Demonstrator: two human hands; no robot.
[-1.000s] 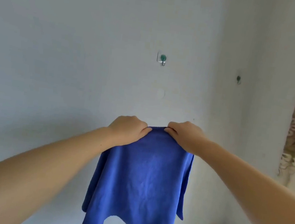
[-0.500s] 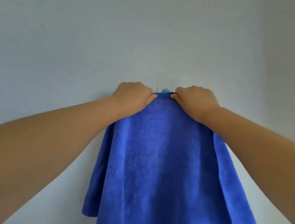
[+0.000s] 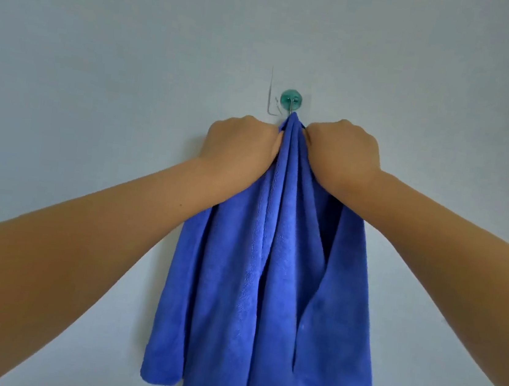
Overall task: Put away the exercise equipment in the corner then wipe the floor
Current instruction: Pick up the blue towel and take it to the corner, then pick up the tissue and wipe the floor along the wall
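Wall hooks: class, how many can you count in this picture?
1. The hook, green-backed, sits on the wall just above the bunched top of the blue cloth, between the two hands. Others may lie outside the frame.

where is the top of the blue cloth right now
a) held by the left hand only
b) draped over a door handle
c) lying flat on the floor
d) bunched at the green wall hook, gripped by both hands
d: the blue cloth is gathered to a peak right under the green wall hook, with the left hand and right hand closed on it from either side.
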